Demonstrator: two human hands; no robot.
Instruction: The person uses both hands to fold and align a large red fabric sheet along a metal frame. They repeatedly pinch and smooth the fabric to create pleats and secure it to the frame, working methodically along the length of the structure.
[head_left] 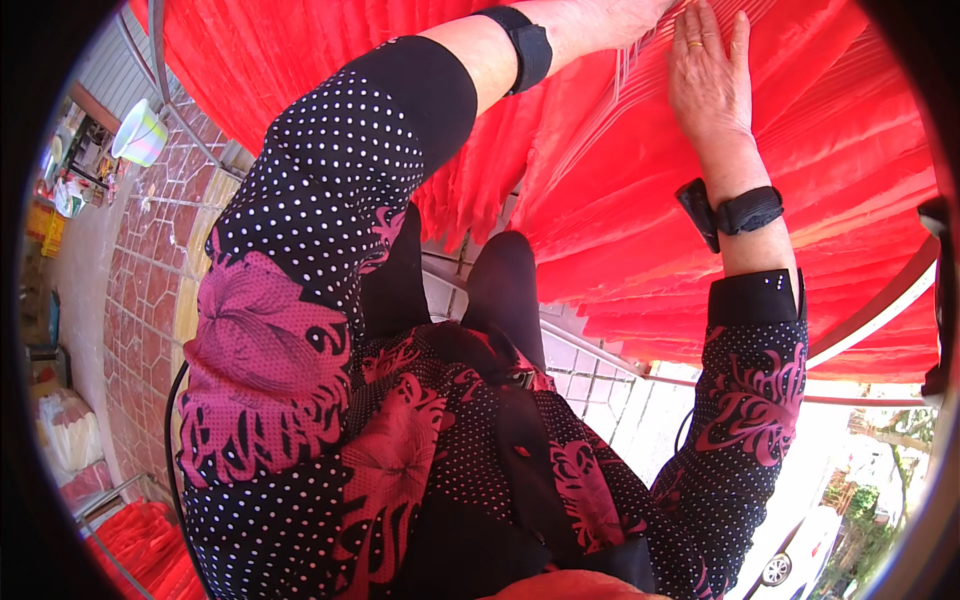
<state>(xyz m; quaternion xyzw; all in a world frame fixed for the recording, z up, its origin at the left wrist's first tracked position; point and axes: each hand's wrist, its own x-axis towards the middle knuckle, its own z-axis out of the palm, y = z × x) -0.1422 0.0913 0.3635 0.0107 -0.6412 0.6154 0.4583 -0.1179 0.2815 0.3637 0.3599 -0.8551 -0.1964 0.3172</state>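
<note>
A wide spread of bright red, thin, cloth-like material (620,240) hangs in long folds in front of me. Thin pale strands run across it near my hands. My right hand (708,85) lies on the red material at the top, fingers stretched out and a ring on one of them. Just left of it, my left hand (640,18) reaches to the same spot at the upper edge. Its fingers are cut off by the picture's edge, so their grip is hidden. Each forearm wears a black strap.
A curved metal rail (870,315) runs along the right of the red material. At left, a pale bucket (140,134) stands by reddish paving (145,290). More red material (145,550) hangs at lower left. A white car (800,550) is at lower right.
</note>
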